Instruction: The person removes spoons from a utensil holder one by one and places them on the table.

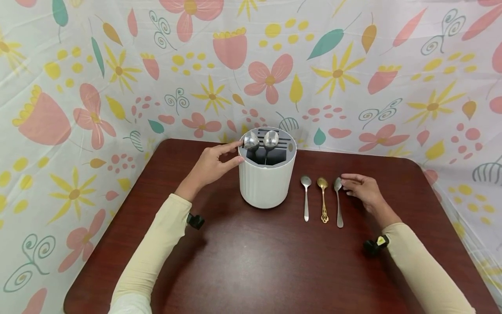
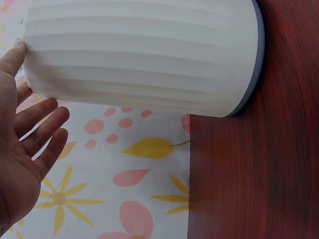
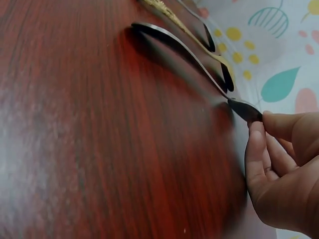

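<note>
My left hand (image 1: 213, 163) touches the rim of a white ribbed utensil holder (image 1: 266, 187) with a grey slotted top, its fingers spread and fairly straight. Two spoons stand in that holder with their bowls up, a left one (image 1: 251, 140) and a right one (image 1: 271, 138). On the right, my right hand (image 1: 364, 189) pinches the bowl tip of a silver spoon (image 1: 339, 209) between thumb and fingers. The right wrist view shows this spoon (image 3: 184, 47) at the pinching fingertips (image 3: 256, 132). Beside it lie a gold spoon (image 1: 323, 200) with an ornate handle and another silver spoon (image 1: 306, 198).
Everything stands on a dark reddish-brown wooden table (image 1: 243, 257) with rounded back corners. A flower-patterned cloth (image 1: 157, 56) hangs close behind the table and along its sides. The utensil holder stands near the back edge, left of the row of spoons.
</note>
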The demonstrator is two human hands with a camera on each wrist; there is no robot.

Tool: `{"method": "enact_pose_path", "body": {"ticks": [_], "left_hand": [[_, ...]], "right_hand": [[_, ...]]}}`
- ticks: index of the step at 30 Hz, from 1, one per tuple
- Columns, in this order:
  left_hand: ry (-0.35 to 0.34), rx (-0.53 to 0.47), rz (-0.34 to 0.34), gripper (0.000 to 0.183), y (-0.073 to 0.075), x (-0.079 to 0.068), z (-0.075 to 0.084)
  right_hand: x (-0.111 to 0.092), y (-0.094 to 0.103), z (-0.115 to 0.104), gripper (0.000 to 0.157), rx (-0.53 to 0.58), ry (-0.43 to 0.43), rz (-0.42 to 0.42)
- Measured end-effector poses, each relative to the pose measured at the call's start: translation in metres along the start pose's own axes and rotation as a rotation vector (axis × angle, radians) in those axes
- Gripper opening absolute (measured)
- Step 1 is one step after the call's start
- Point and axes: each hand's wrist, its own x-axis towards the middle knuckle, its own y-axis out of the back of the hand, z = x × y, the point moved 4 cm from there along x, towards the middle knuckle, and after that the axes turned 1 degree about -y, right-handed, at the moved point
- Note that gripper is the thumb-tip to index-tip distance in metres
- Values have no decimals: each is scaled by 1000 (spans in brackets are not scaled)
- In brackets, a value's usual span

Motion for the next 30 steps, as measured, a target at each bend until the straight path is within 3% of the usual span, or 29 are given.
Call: {"method": "enact_pose_path", "body": {"ticks": [7, 16, 21, 25, 30], "left_hand": [[7, 7, -3, 54, 0, 0, -1], [5, 11, 2, 54, 0, 1, 1], [4, 10, 0, 54, 0, 1, 0], [3, 9, 2, 54, 0, 1, 0], [5, 6, 0, 54, 0, 1, 0]], "right_hand": [[-3, 0, -3, 49, -92, 54, -19], [-16, 4, -13, 46, -357, 94, 5], [-20, 6, -19, 44, -436, 121, 4], [-25, 7, -29, 40, -501, 162, 15], [-34, 6, -51, 43, -666, 216, 23]]}}
